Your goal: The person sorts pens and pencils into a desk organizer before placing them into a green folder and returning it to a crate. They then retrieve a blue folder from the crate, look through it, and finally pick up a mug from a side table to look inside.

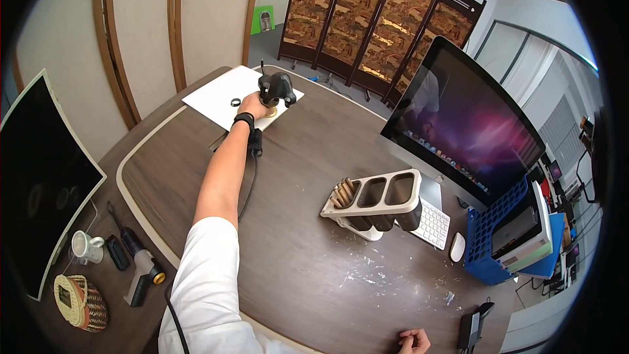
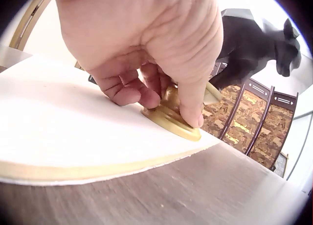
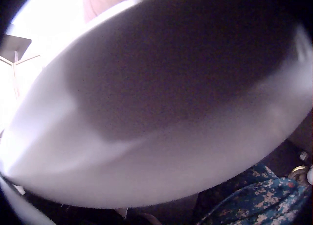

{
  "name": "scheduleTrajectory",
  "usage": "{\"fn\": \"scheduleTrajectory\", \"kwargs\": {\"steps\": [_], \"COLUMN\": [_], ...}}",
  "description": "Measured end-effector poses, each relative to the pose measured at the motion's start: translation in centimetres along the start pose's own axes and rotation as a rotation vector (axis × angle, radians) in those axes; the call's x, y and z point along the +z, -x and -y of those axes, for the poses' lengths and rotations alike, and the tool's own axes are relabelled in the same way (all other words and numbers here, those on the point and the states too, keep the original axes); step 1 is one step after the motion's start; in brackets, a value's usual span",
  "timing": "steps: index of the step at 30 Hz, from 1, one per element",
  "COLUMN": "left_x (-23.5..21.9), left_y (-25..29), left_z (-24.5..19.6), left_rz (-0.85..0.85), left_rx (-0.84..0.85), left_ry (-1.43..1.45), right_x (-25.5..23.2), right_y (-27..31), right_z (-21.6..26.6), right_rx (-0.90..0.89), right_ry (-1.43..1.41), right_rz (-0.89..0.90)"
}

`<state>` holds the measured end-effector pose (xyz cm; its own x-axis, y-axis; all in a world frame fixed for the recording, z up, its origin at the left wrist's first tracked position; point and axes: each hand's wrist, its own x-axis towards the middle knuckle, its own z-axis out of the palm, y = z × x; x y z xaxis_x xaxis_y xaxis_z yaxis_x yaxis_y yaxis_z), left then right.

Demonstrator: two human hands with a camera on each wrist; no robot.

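At the far left corner of the table, my left hand (image 1: 252, 106) reaches out over a white board (image 1: 209, 95). Its thumb and fingers grip a round gold base (image 2: 168, 122), which stands low against the board near its edge. A black animal figurine (image 1: 276, 88) rises just beyond the hand; the palm hides where it meets the base. Beside the wrist, a small black ring (image 1: 235, 102) lies on the board. My right hand (image 1: 414, 341) is near the bottom edge of the head view, holding nothing, its fingers loosely curled. A blurred pale surface fills most of the right wrist view.
A beige organizer (image 1: 393, 206) with several wooden pieces stands mid-table. Beyond it are a keyboard (image 1: 432, 224), a mouse (image 1: 458, 247), a monitor (image 1: 468, 121) and a blue file basket (image 1: 488, 242). To the left sit a mug (image 1: 87, 248), a woven basket (image 1: 92, 308) and a power tool (image 1: 139, 262).
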<state>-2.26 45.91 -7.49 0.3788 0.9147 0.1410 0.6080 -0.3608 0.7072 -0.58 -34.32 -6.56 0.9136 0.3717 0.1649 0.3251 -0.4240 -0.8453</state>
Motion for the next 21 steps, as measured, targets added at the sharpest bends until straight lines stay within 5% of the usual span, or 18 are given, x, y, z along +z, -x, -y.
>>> {"fn": "scheduleTrajectory", "kwargs": {"steps": [14, 21], "left_x": [0.4, 0.0], "left_y": [0.3, 1.3], "left_z": [0.2, -0.4], "left_rz": [0.0, -0.13], "left_rx": [0.03, 0.014], "left_ry": [0.024, -0.056], "right_x": [-0.1, -0.1], "right_y": [-0.1, -0.1], "right_z": [-0.7, 0.1], "right_rx": [-0.029, -0.06], "right_ry": [0.013, 0.03], "right_rz": [-0.003, 0.034]}}
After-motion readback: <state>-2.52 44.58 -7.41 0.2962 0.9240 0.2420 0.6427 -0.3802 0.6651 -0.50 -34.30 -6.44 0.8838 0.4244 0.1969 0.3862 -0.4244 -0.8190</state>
